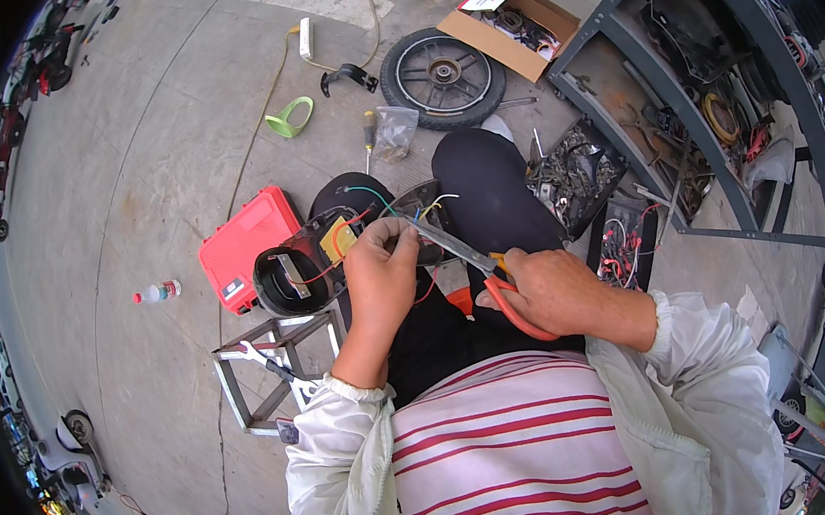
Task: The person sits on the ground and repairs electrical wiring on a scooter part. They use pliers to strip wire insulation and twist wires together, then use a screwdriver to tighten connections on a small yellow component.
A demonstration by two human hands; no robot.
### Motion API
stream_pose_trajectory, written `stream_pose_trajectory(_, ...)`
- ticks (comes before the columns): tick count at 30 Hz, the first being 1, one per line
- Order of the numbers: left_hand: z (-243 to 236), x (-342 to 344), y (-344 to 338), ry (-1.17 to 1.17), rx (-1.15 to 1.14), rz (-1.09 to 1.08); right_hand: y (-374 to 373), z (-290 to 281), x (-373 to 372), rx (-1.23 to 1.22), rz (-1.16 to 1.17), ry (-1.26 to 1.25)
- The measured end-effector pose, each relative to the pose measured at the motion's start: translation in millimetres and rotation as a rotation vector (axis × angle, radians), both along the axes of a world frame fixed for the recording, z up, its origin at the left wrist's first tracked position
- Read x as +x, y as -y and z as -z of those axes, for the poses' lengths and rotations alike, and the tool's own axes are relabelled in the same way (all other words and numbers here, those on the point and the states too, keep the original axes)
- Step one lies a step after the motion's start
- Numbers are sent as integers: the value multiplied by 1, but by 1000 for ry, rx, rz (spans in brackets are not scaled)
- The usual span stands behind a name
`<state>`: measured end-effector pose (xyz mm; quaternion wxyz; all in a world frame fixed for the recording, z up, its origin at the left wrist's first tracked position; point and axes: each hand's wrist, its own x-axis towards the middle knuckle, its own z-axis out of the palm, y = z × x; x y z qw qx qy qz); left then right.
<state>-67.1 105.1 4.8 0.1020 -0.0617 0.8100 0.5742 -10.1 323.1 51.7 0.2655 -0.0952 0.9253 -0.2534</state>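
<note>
Scissors point(457, 245) with orange-red handles are gripped in my right hand point(555, 291), their blades pointing up and left to my left fingertips. My left hand point(381, 269) pinches thin wires at the blades; the exact pinch point is partly hidden. A green wire point(370, 191), a red wire point(353, 221) and a yellow-white wire point(439, 200) stick out around my fingers. Beneath them, a dark housing point(285, 283) with a round open end rests by my left thigh. It bears a yellow label point(338, 237). Whether the blades touch a wire I cannot tell.
A red case point(252, 242) and a metal frame stool point(236, 392) with a wrench-like tool stand at left. Ahead lie a screwdriver point(369, 133), a plastic bag point(395, 131), a wheel point(444, 75) and a cardboard box point(501, 47). A grey metal rack point(695, 77) stands at right.
</note>
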Motion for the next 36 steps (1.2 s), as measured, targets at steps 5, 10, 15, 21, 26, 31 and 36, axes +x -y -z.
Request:
stream_pose_trajectory(5,4,-1,2,0,14,10,2,-1,-3,29,-15,28)
stream_pose_trajectory(10,9,0,3,2,29,15,-3,5,-2,-92,19,53)
stream_pose_trajectory(15,3,-1,6,20,10,75,-15,18,-11,-456,194,477)
stream_pose_trajectory(21,5,-2,9,13,44,109,-27,-1,-25,-588,213,821)
stream_pose_trajectory(26,6,-3,12,44,121,136,-33,5,-29,-759,175,907)
stream_pose_trajectory(31,-2,-4,9,109,71,125,-34,7,-26,-463,67,591)
stream_pose_trajectory(36,4,-4,9,43,13,97,-10,-5,-14,-26,-39,41)
